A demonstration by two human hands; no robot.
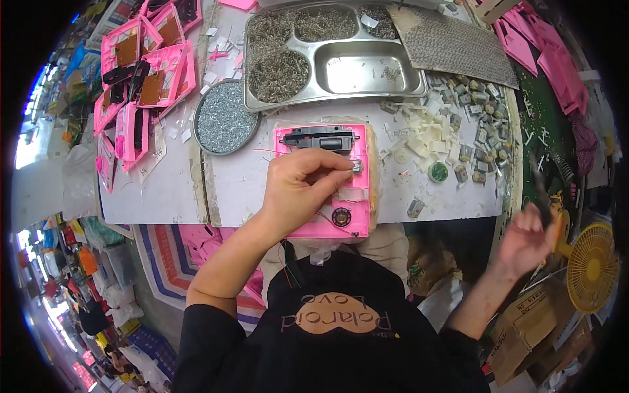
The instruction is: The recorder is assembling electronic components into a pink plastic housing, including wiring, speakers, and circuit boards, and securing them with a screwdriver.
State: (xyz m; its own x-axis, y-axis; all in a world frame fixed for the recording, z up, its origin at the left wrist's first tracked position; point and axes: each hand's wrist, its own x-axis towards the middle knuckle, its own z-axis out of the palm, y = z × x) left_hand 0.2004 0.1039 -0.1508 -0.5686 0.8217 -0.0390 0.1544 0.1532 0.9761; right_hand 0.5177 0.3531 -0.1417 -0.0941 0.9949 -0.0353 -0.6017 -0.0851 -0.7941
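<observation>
My left hand (298, 190) is over a pink plastic housing (301, 229) lying on the table's front edge. Its thumb and fingers pinch a small silver motor (357, 167) at the housing's right side. A black plastic part (321, 139) sits along the top of the housing, and a round black piece (341, 217) is near its lower right corner. Thin wires run out past the housing's edge. Off to the right, my right hand (524, 239) is raised with curled fingers, beside a dark slender shape and a yellow fan. What those fingers hold is not clear.
Behind the housing stand a steel compartment tray (367, 65) of small metal parts and a round dish (227, 118) of screws. Loose motors (481, 137) and white plastic pieces (422, 131) lie right. Pink housings (164, 72) pile up left. A yellow fan (591, 267) stands at right.
</observation>
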